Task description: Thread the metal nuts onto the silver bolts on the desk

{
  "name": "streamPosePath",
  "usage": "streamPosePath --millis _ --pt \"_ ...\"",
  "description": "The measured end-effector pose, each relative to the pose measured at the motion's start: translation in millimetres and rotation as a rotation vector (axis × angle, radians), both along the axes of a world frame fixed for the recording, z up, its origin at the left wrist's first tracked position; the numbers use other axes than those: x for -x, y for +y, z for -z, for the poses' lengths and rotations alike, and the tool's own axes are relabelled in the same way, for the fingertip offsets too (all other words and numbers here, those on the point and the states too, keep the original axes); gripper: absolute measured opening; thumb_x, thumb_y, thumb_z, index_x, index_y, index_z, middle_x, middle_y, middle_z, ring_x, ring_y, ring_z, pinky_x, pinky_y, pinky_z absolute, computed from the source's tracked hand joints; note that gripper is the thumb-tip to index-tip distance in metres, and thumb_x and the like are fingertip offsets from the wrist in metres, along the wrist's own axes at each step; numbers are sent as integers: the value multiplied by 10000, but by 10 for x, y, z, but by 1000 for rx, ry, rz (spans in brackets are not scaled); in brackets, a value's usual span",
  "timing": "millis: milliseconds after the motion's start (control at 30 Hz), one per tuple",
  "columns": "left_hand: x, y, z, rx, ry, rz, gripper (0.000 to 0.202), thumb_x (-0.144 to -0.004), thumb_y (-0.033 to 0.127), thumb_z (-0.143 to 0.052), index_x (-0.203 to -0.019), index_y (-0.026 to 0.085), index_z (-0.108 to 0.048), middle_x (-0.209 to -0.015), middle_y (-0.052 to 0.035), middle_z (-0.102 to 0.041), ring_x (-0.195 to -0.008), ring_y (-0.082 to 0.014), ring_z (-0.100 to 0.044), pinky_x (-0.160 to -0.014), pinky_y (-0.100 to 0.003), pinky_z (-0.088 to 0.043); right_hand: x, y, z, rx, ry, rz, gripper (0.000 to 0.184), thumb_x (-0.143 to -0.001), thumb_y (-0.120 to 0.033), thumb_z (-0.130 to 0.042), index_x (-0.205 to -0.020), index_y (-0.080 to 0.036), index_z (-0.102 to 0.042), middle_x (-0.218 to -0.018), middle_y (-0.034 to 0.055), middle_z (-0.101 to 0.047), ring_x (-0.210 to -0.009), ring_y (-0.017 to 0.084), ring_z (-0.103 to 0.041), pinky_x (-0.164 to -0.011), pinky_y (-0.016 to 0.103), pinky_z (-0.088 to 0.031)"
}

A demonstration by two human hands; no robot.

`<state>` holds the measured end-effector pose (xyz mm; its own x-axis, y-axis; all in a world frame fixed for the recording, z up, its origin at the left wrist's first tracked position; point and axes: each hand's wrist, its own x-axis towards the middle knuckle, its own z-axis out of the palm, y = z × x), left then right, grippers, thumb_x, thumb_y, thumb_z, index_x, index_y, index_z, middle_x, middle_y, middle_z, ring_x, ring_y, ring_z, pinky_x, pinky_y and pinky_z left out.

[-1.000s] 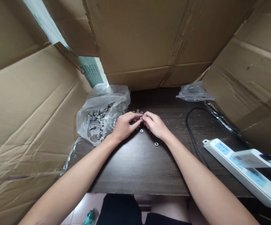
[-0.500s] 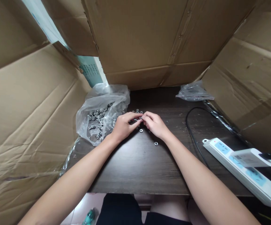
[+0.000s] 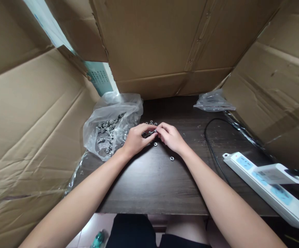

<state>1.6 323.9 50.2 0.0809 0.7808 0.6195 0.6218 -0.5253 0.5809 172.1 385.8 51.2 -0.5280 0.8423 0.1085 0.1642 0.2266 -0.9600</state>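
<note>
My left hand [image 3: 137, 138] and my right hand [image 3: 170, 136] meet over a dark wooden table [image 3: 152, 179], fingertips pinched together on a small metal bolt and nut [image 3: 155, 131]. Several loose nuts [image 3: 152, 122] lie just behind the fingers. One nut [image 3: 155, 144] rests under the hands and another nut [image 3: 172, 158] lies nearer to me. A clear plastic bag [image 3: 113, 129] with several metal bolts and nuts sits just left of my left hand.
Brown cardboard panels [image 3: 165, 44] wall in the table on the left, back and right. A second clear bag [image 3: 213, 101] lies at the back right. A black cable [image 3: 211, 144] runs to a white power strip [image 3: 265, 187] at the right.
</note>
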Motion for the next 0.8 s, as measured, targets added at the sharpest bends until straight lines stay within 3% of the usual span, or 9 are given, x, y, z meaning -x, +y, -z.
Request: streamPosePath --millis 333,600,800 --pt "11 3 9 -10 15 -20 174 -887 185 -716 -1061 183 -721 -972 -41 -763 -876 -162 -717 -807 -283 -577 -1 -9 -25 39 32 -25 218 -856 -413 -559 -839 -203 -614 -639 -15 -540 -532 136 -461 -506 266 -361" --pt "-5 6 -2 -8 6 -19 187 -867 169 -729 -1054 173 -722 -953 -37 -762 -849 -155 -714 -794 -271 -576 -1 -9 -18 -39 -6 -10 343 -922 -489 -516 -745 -201 -575 -639 -8 -529 -560 135 -456 -522 263 -348" --pt "5 6 -1 -25 14 -28 177 -862 173 -736 -1039 179 -726 -966 -36 -768 -867 -160 -722 -793 -272 -581 1 -7 -11 -4 37 -9 218 -874 -401 -536 -804 -204 -599 -625 -23 -516 -550 137 -456 -525 263 -338"
